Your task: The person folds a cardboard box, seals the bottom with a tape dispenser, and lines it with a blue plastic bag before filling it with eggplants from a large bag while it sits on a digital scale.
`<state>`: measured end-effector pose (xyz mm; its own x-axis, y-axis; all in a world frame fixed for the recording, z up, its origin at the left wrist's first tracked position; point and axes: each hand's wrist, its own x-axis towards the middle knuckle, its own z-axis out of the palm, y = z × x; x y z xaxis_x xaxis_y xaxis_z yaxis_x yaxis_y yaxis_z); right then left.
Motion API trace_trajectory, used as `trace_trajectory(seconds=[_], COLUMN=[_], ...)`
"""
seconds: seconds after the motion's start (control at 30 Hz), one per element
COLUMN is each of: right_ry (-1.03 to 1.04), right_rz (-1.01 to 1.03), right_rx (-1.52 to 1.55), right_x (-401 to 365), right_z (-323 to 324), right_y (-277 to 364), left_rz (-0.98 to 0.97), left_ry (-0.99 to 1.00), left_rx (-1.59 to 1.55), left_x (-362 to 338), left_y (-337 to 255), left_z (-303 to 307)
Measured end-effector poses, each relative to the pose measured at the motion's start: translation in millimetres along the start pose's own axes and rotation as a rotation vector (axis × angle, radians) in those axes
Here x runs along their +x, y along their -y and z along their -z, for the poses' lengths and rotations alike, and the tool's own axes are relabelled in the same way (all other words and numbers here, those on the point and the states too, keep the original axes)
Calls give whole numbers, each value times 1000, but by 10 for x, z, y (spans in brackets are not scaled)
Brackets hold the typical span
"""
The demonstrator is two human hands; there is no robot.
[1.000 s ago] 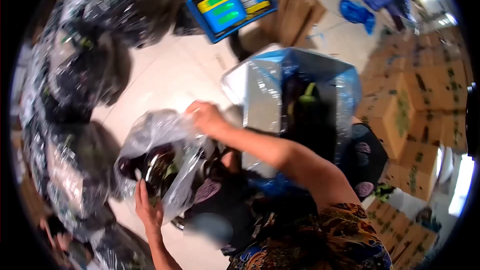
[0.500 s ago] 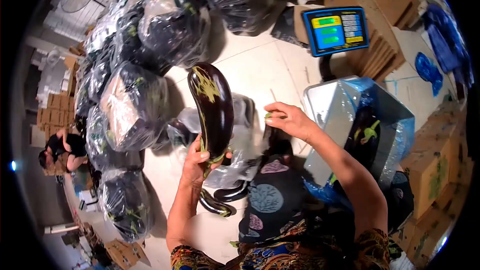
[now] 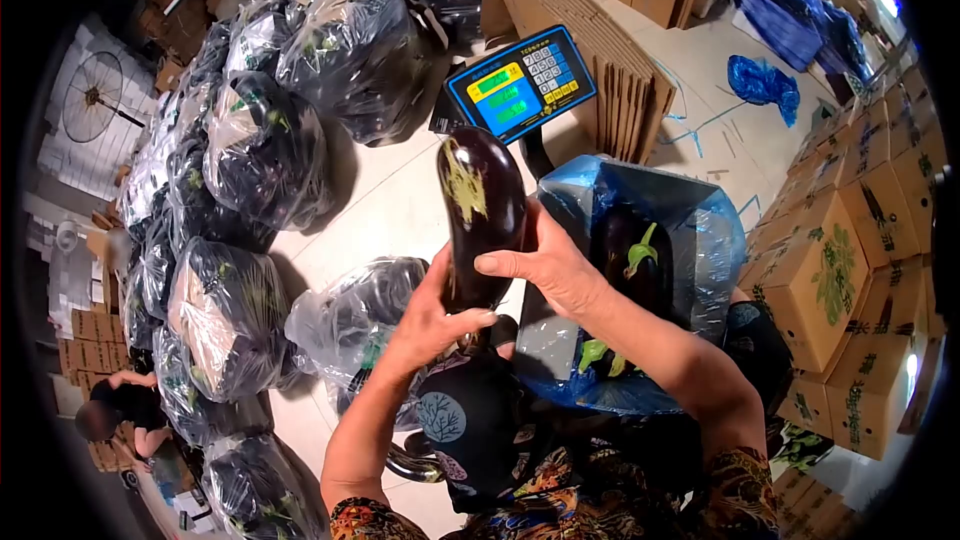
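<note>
A large dark eggplant [image 3: 492, 200] with a pale yellowish scar is held upright between my two hands. My left hand [image 3: 430, 315] wraps its lower part, thumb across the front. Around its right side closes my right hand [image 3: 550, 262], thumb lying over the skin. Just right of my hands stands a box lined with blue plastic [image 3: 705, 230] on the scale's platform. Inside it lie dark eggplants [image 3: 635, 285] with green stems, partly covered by my right arm. Beyond the held eggplant is the scale's blue display [image 3: 522, 85], its digits lit green.
Clear plastic bags of eggplants [image 3: 235, 320] line the left side. A partly filled bag [image 3: 355, 310] sits left of my hands, and a loose eggplant [image 3: 415, 465] lies near my lap. Flattened cartons [image 3: 610, 70] and stacked boxes [image 3: 830, 270] stand right. Another person [image 3: 130, 415] is far left.
My right hand has come over and taken hold of the eggplant beside my left hand. Both hands and the eggplant are now closer to the lined box, and the view has turned right.
</note>
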<state>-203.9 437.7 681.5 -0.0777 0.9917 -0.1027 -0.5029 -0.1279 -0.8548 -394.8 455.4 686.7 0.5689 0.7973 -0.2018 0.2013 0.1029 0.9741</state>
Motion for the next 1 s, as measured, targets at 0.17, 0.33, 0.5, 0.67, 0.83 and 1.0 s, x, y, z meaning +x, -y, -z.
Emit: trace_trajectory(seconds=[0.17,0.33,0.5,0.67,0.83,1.0], right_ry=[2,50,109,332,451,524], right_rz=[34,-23,-186,-251,-314,-352], right_rx=[-17,0,62,-104,-171,-196], right_x=[-53,-33,-47,-65,-29,54], right_z=[69,118,90,-76,-298,-472], right_y=[-15,-67,-264,-213,-126,-328], left_rz=[-329,-681,-678,-575,-23,21], left_ry=[-298,-664,-688,-673,-356,-174], left_rx=[362,1112,1315,1018,-53,-698], left_x=[131,45,-293,-661,-1083,-1325], left_y=[63,329,443,543,525,739], left_z=[-257,-1,199,321,389,443])
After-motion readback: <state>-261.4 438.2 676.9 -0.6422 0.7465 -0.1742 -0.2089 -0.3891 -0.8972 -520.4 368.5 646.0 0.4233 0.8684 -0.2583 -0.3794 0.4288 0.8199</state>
